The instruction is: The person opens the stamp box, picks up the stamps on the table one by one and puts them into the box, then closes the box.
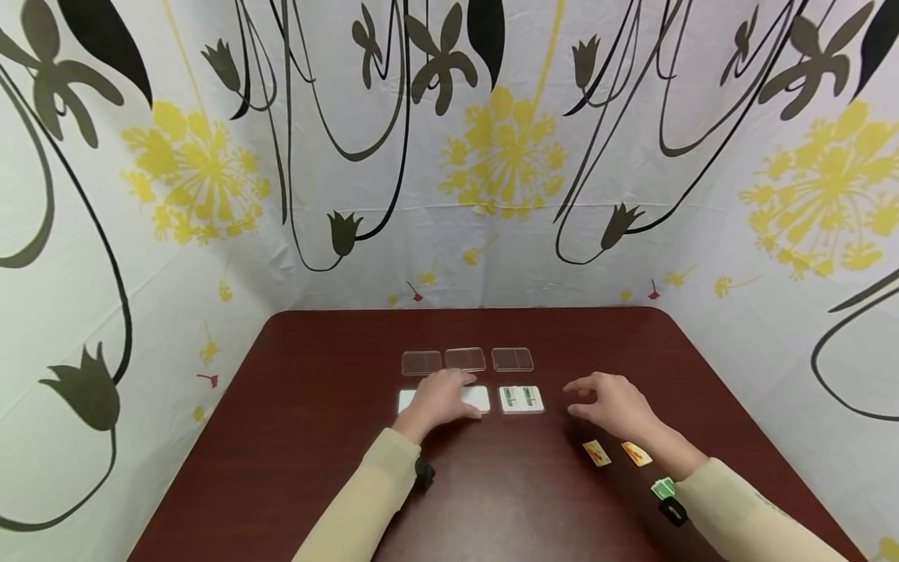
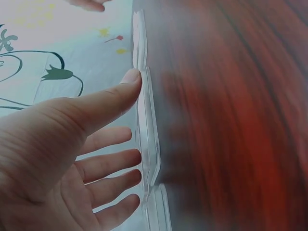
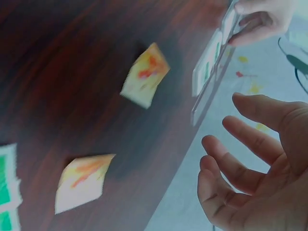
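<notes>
My left hand (image 1: 442,398) is over the middle one of three shallow white cases (image 1: 479,398), thumb toward the near edge and fingers toward the far edge. In the left wrist view its fingers (image 2: 113,163) are nearly straight, with the tips at the case; whether they press it I cannot tell. The left case (image 1: 404,400) is partly covered by that hand. A right case (image 1: 522,399) holds pieces with green print. My right hand (image 1: 612,404) hovers to the right of it, fingers loosely bent and holding nothing. Below it lie two orange-yellow paper pieces (image 1: 597,453).
Three clear plastic lids (image 1: 465,359) lie in a row behind the cases. Small green and white pieces (image 1: 662,489) lie near my right sleeve. The dark red-brown table (image 1: 323,437) is bordered by a flower-patterned cloth (image 1: 506,257).
</notes>
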`<state>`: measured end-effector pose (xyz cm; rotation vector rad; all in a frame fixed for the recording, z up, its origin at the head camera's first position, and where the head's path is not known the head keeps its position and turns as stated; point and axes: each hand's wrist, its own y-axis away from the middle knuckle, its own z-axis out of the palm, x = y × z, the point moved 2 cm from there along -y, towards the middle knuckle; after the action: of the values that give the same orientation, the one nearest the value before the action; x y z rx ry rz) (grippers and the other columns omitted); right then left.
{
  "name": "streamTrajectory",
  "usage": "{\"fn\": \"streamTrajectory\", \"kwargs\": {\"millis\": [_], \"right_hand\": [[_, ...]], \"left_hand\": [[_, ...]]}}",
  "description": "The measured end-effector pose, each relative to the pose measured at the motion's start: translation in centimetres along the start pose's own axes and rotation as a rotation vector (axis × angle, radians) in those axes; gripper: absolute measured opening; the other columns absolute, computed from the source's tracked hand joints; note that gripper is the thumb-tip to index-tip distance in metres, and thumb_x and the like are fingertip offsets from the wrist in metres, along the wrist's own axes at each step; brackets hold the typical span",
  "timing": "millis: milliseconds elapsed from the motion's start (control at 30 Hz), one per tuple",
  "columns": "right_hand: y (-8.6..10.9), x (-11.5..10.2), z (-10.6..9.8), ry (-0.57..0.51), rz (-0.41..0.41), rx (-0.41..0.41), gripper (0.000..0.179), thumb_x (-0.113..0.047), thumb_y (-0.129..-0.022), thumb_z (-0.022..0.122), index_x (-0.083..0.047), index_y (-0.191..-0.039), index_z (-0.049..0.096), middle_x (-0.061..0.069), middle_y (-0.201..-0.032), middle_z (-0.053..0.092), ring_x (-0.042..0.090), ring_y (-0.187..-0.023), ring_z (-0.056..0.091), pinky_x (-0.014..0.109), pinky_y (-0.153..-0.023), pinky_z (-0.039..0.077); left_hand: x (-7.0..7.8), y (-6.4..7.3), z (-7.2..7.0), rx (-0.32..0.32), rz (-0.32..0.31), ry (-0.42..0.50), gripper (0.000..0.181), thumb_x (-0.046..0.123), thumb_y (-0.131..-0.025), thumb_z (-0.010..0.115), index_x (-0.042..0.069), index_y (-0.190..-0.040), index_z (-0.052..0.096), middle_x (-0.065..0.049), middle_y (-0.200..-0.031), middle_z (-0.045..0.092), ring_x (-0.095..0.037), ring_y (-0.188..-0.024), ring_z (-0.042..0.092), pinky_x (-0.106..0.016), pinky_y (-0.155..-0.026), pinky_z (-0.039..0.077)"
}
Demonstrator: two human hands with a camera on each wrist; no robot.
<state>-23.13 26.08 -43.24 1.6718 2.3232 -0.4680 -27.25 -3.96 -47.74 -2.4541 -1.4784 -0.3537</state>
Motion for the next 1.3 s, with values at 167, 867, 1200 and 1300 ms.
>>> {"fn": "streamTrajectory", "kwargs": {"millis": [167, 867, 1200, 1300], "right_hand": [[1.1, 2.2, -0.6, -0.017, 0.04, -0.016, 0.028, -0.026, -0.076, 0.073, -0.029, -0.103, 0.068, 0.002, -0.096, 0.066, 0.018, -0.083, 0.061, 0.03, -0.055, 0.043], [6.1, 5.4, -0.7, -0.007, 0.119, -0.077, 0.034, -0.01, -0.068, 0.075, -0.025, -0.098, 0.07, -0.003, -0.084, 0.058, 0.013, -0.072, 0.05, 0.029, -0.056, 0.038], [6.8, 5.5, 0.2, 0.04, 0.116, -0.022, 0.032, -0.009, -0.062, 0.079, -0.024, -0.087, 0.068, -0.002, -0.075, 0.051, 0.011, -0.063, 0.042, 0.028, -0.053, 0.033], [6.9, 5.4, 0.2, 0.047, 0.11, -0.007, 0.027, -0.008, -0.063, 0.076, -0.022, -0.085, 0.067, -0.001, -0.073, 0.051, 0.011, -0.059, 0.042, 0.028, -0.052, 0.033]], "left_hand": [[-0.7, 0.6, -0.4, 0.003, -0.011, -0.043, 0.07, 0.052, -0.066, 0.075, 0.018, -0.124, 0.058, 0.003, -0.119, 0.059, -0.019, -0.105, 0.055, -0.039, -0.077, 0.047], [-2.0, 1.6, -0.3, -0.008, -0.007, -0.024, 0.067, 0.054, -0.068, 0.073, 0.019, -0.123, 0.059, 0.003, -0.121, 0.056, -0.018, -0.099, 0.056, -0.035, -0.067, 0.046], [-2.2, 1.8, -0.5, -0.012, -0.012, 0.0, 0.065, 0.051, -0.068, 0.073, 0.019, -0.123, 0.059, 0.004, -0.12, 0.057, -0.018, -0.098, 0.056, -0.035, -0.068, 0.045], [-2.2, 1.7, -0.6, -0.011, -0.007, -0.004, 0.065, 0.051, -0.068, 0.073, 0.019, -0.122, 0.059, 0.004, -0.12, 0.058, -0.018, -0.097, 0.057, -0.034, -0.067, 0.045]]}}
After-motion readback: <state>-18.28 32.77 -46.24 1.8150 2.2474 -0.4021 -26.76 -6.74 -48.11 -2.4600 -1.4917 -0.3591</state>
